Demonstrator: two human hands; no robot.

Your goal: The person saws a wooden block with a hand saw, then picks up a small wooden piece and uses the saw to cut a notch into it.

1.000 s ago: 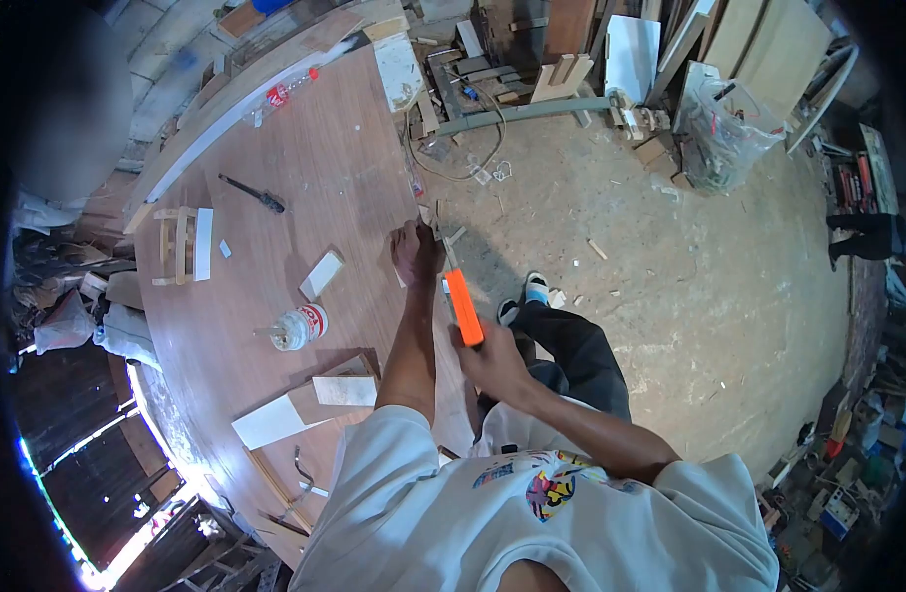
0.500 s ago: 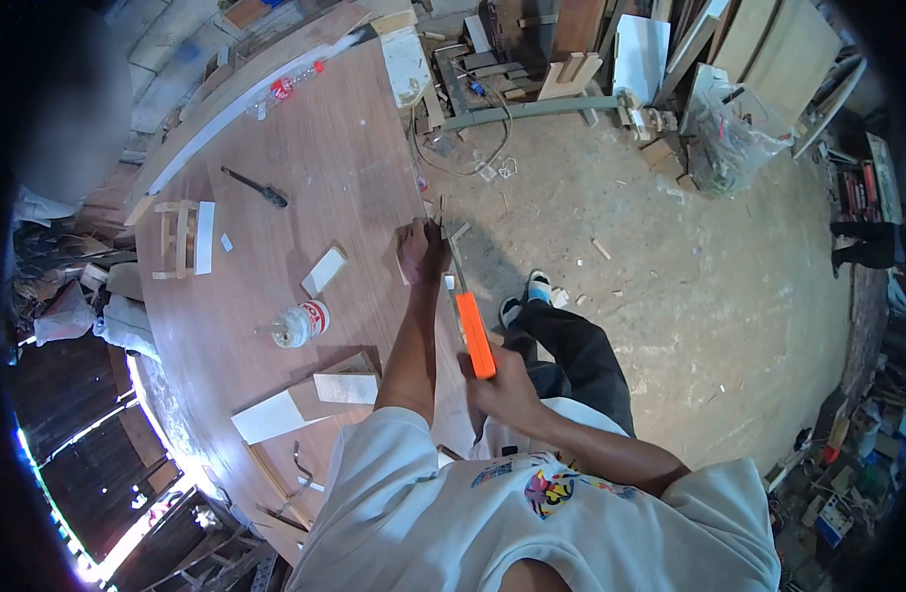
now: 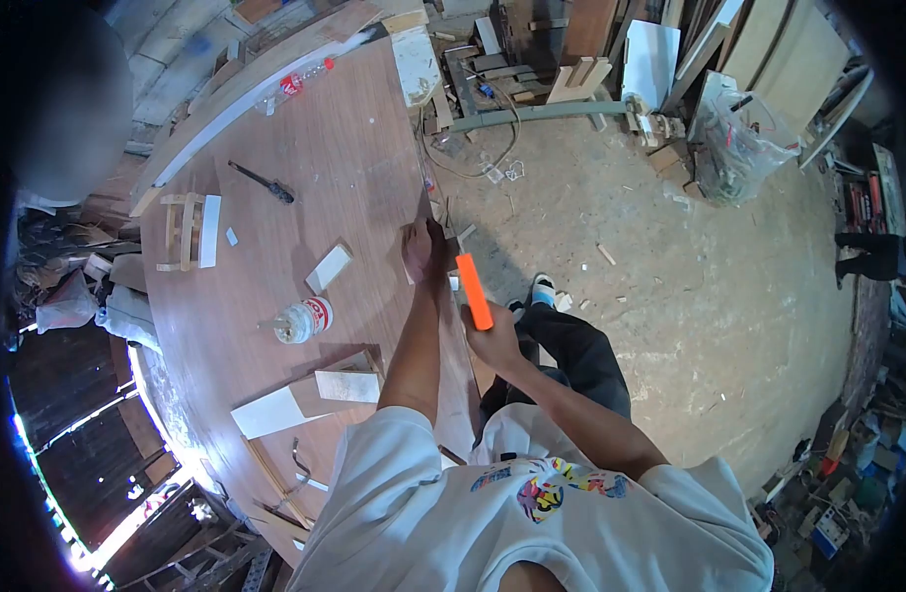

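My right hand (image 3: 493, 338) is wrapped round the orange handle of a hand saw (image 3: 475, 292), just off the edge of the wooden table (image 3: 354, 178). Its thin blade runs forward along the table edge, beside my left hand, and is partly hidden there. My left hand (image 3: 424, 252) is closed and pressed down at that edge. Whatever lies beneath its fingers is mostly covered, so I cannot make it out. Nearest to it on the table is a small white-faced wood block (image 3: 329, 268).
On the table are a plastic jar (image 3: 303, 322), white-faced wood offcuts (image 3: 347, 386), a dark-handled tool (image 3: 263, 183), a small wooden frame (image 3: 185, 232) and a red-labelled bottle (image 3: 293, 85). Wood scraps litter the floor (image 3: 650, 326). A clear bag (image 3: 737, 153) stands by leaning boards.
My right hand has pushed the saw forward along the table edge, away from my body. My left hand holds its place at the edge. The view has shifted slightly.
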